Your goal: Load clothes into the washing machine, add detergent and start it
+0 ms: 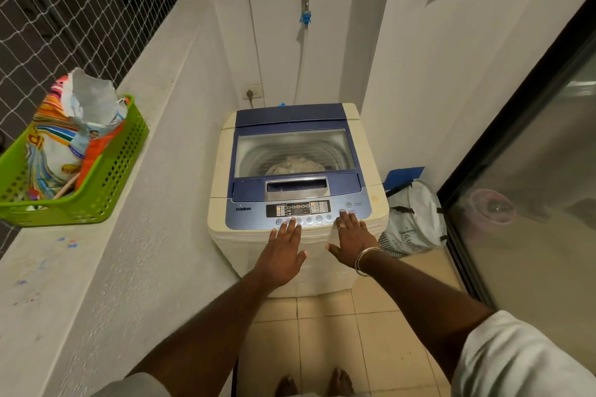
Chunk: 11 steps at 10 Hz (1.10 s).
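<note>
A cream and blue top-loading washing machine (pixel 222 158) stands in the corner with its lid (pixel 292 151) closed. Pale clothes (pixel 295 166) show through the lid's window. The control panel (pixel 298 209) is lit. My left hand (pixel 283 248) lies flat with straight fingers, fingertips on the row of round buttons at the panel's lower edge. My right hand (pixel 351 235), with a ring and a bangle, also lies flat, fingertips at the buttons on the panel's right. A torn detergent bag (pixel 71 126) stands in a green basket (pixel 109 177) on the ledge to the left.
A white ledge (pixel 113 251) runs along the left under a netted window. A tap with a blue fitting (pixel 305 14) and a hose hang on the back wall above a socket (pixel 252 92). A white laundry bag (pixel 414 219) sits right of the machine beside a glass door (pixel 532 187).
</note>
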### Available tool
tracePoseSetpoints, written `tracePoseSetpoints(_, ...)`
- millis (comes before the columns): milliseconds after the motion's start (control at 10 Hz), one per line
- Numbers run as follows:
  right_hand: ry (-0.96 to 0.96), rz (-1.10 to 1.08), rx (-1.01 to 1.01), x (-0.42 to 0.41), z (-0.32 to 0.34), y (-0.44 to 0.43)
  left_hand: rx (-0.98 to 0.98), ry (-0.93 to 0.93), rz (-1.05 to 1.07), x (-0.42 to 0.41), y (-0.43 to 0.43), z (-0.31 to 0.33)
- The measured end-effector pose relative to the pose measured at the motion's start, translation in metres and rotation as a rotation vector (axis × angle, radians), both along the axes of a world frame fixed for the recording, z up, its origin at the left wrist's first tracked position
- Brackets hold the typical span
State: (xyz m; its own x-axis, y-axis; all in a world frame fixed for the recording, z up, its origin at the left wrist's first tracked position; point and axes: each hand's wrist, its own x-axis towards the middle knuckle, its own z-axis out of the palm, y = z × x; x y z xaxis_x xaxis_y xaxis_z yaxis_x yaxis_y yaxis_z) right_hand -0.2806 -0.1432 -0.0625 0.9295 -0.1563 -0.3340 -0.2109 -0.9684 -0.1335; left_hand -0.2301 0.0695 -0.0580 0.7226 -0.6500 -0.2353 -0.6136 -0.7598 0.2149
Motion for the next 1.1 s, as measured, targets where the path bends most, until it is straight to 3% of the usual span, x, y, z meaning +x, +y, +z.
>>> tracePoseSetpoints(300, 0.030, 0.042, -0.034, 0.007, 0.006, -0.005, -0.001, 0.001, 0.019, 0.008, 0.002, -0.006)
tracePoseSetpoints(500, 0.157, -0.034, 0.018, 0.040, 0.040, -0.015, -0.002, 0.013, 0.033, 0.002, 0.005, -0.011)
tracePoseSetpoints(600, 0.232, 0.045, -0.043, 0.059, 0.060, -0.012, -0.024, -0.007, 0.018, -0.002, 0.006, -0.002)
tracePoseSetpoints(700, 0.154, 0.057, -0.100, 0.055, 0.063, -0.008, -0.033, -0.037, 0.022, 0.002, 0.009, 0.005)
tracePoseSetpoints(800, -0.055, 0.042, -0.174, 0.033, 0.062, 0.002, -0.033, -0.080, 0.047, 0.006, 0.013, 0.016)
tracePoseSetpoints(1100, -0.186, 0.147, -0.176, 0.018, 0.083, 0.026, -0.069, -0.102, 0.053, 0.011, 0.018, 0.030)
